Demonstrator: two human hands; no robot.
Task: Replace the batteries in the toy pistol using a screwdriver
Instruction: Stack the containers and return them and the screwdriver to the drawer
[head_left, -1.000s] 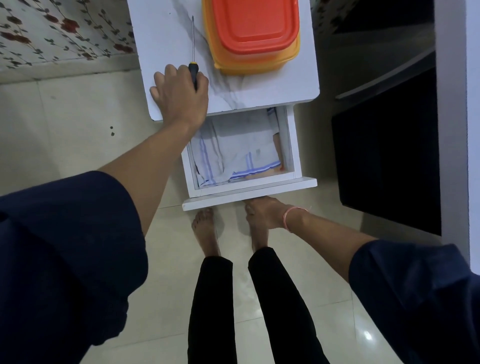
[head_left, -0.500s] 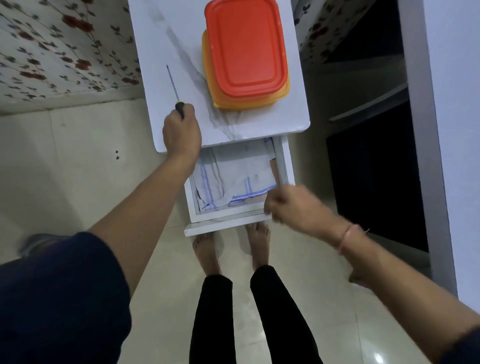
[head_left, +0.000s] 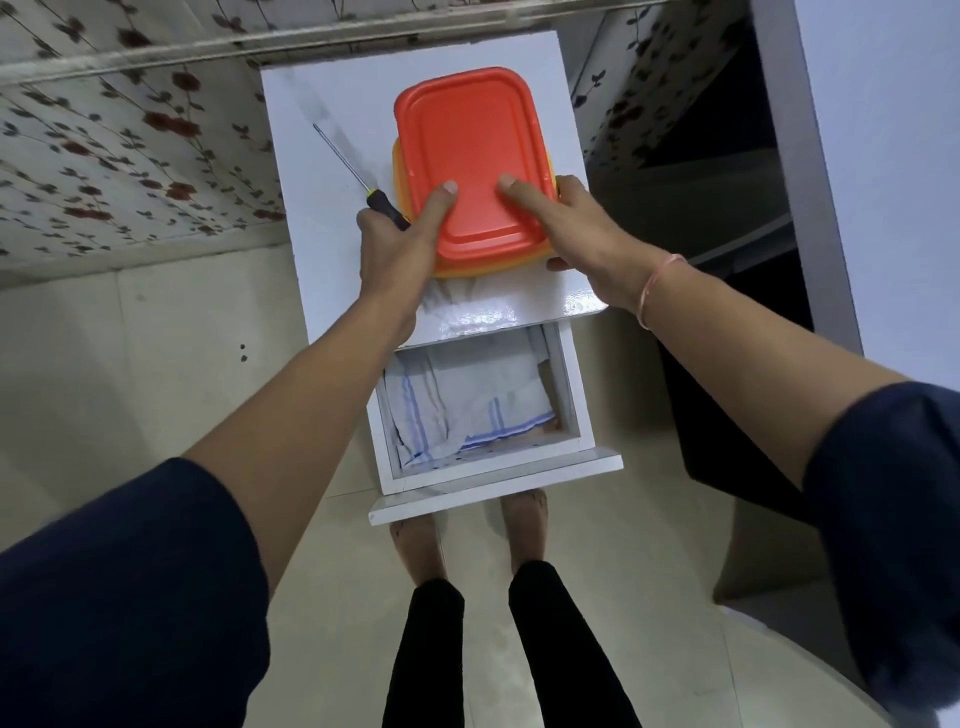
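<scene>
I'm steadying the orange-lidded box near the bench's right edge, right hand curled round its side, left hand clutching the screwdriver with thumb on the lid, probably needing to open it for the unseen toy pistol.

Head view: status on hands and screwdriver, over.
Left hand holds screwdriver, thumb on orange container. Right hand grips its right side. Toy pistol not in view. Drawer open below.
</scene>
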